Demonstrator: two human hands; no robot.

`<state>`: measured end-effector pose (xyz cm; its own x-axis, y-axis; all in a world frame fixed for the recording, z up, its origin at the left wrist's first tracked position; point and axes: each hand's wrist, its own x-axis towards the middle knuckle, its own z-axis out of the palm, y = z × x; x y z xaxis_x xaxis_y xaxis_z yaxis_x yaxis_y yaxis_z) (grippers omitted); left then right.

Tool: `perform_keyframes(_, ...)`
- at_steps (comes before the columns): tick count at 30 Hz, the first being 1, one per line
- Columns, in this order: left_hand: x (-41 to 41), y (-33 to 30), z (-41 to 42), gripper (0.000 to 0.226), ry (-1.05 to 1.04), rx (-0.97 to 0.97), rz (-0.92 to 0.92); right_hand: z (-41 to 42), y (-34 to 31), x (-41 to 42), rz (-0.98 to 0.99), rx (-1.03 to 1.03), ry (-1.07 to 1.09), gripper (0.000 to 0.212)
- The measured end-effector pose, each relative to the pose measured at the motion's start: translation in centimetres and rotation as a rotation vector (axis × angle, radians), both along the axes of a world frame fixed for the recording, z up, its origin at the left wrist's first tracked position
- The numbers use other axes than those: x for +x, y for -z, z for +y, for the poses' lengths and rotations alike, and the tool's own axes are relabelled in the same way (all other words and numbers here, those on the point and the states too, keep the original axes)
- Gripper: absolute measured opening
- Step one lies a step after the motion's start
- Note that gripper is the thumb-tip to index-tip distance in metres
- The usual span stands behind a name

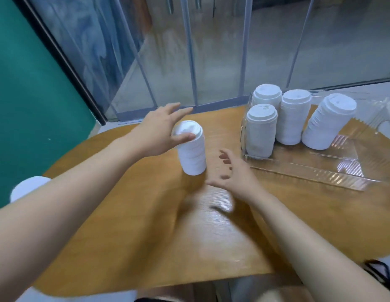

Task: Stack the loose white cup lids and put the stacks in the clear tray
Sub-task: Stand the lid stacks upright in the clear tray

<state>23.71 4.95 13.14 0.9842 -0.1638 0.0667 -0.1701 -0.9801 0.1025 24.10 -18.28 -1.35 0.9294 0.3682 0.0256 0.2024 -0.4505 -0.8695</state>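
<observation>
wooden bench (146, 236), rounded edge, glossy grain. green wall at far left, glass panels behind the bench.

far left, off the bench edge: white round object (28, 187), partly hidden by your left forearm; cannot tell what it is.

your left hand (161, 131) is over the top of a lone lid stack (193, 153). grip spread: fingers straight and fanned past the stack's top, thumb lying across the near rim. cannot tell if the palm touches the top lid. the stack stands on the bench, left of centre, leaning slightly, well apart from the tray.

your right hand (235, 173) is low over the bench, just right of the stack's base, between the stack and the tray. grip spread, fingers loosely bent, holding nothing; not touching the stack. some motion blur here.

right side: clear tray (320, 171) sits on the bench, its near left corner close to your right hand. four lid stacks inside, all at the far end. front left stack (260, 131) upright against the left wall; back left stack (267, 94) just behind it; middle stack (293, 118) upright, touching its left neighbours; right stack (329, 125) tilted, its top leaning right, base near the middle stack. near half of the tray holds nothing but reflections.

bottom right corner: black cord (381, 273) off the bench edge.
</observation>
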Motion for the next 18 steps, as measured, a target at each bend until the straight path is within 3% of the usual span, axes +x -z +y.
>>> perform_keyframes(4, -0.1, 1.5, 1.6, 0.079, -0.008, -0.087, 0.024, 3.7, 3.0, 1.1, 0.064, -0.072, 0.028, 0.114)
perform_keyframes(11, 0.5, 3.0, 2.5, 0.067, 0.039, -0.086, 0.053, 6.2, 4.6, 4.0, -0.164, -0.183, 0.041, 0.057)
perform_keyframes(18, 0.3, 4.4, 3.1, 0.07, 0.018, -0.353, 0.128, 6.9, 5.2, 4.9, -0.257, -0.103, 0.035, 0.045)
